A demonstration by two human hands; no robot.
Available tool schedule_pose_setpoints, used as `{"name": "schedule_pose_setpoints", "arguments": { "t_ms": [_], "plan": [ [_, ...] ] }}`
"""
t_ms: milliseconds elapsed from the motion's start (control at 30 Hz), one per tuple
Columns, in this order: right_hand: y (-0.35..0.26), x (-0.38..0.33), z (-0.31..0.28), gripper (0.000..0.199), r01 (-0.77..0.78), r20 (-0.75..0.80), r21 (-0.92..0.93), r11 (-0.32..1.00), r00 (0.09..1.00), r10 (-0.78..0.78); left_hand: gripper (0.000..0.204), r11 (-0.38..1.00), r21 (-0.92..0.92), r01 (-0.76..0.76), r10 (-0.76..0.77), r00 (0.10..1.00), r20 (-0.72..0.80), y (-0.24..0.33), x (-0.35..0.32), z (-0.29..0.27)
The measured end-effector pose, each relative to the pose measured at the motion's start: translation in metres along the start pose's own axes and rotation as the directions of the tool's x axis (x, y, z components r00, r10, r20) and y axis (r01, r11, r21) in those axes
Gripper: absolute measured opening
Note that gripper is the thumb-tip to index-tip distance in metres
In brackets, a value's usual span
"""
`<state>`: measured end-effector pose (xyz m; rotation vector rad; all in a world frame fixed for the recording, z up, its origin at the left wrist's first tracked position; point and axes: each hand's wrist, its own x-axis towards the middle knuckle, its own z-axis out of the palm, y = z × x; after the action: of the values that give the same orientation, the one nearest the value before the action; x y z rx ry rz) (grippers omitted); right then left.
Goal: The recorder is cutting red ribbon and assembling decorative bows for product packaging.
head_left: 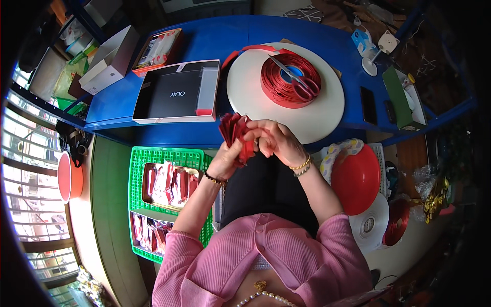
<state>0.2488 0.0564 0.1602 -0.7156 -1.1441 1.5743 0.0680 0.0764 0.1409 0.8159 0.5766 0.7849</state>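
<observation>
Red ribbon bundle (236, 132) held up between both hands, above the lap and just at the near edge of the blue table (307, 30). Looks like a bunch of folded red loops, fanned out at the top; how many loops, cannot tell.

Largest first around it: blue table spreading across the upper part, edges bent by the lens. On it a round white disc (327, 112) carrying a coil of red ribbon (279, 84), with scissors (299, 82) lying across the coil. Beside the disc, to the left, an open flat box with black inside (174, 94). Lower left, beside the lap, a green plastic crate (169, 153) holding trays of small red packets; packets too small to make out. Lower right, a red bowl (358, 179), partly covering a white basket behind it.

Left hand (225, 161) closed around the lower part of the bundle, fingers curled and clenched on the ribbon, a dark bracelet at the wrist. Right hand (279, 140) touching the bundle from the right side, fingers bent and pinching at the ribbon; fingertips partly hidden behind the red loops, so exact grip hard to see. Gold bangles at that wrist. Both forearms in pink sleeves (327, 235), pushed up.
</observation>
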Motion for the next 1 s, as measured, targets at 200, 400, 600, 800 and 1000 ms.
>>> {"name": "schedule_pose_setpoints", "arguments": {
  "t_ms": [200, 400, 600, 800, 1000],
  "plan": [
    [0.007, -0.015, -0.006, 0.063, -0.025, -0.036, -0.284, 0.959, 0.999, 0.015, 0.031, 0.992, 0.037, 0.119, -0.121, 0.992, 0.035, -0.038, -0.011, -0.003],
    [0.055, -0.058, -0.009, 0.068, -0.037, -0.154, -0.171, 0.985, 0.988, 0.011, 0.024, 0.96, -0.129, 0.249, -0.236, 0.966, 0.104, -0.063, -0.024, 0.004],
    [0.045, -0.078, -0.001, 0.06, -0.242, -0.08, 0.125, 0.962, 0.964, 0.253, 0.032, 0.942, -0.107, 0.317, -0.303, 0.944, 0.128, -0.092, -0.044, 0.021],
    [0.055, -0.087, 0.008, 0.033, -0.251, -0.215, 0.126, 0.96, 0.938, 0.273, 0.034, 0.912, 0.102, 0.397, -0.41, 0.885, 0.221, -0.122, -0.064, 0.021],
    [0.083, -0.097, 0.02, 0.02, -0.185, -0.344, 0.069, 0.98, 0.918, 0.198, 0.021, 0.947, 0.144, 0.287, -0.302, 0.949, 0.096, -0.106, -0.07, 0.022]
  ]
}}
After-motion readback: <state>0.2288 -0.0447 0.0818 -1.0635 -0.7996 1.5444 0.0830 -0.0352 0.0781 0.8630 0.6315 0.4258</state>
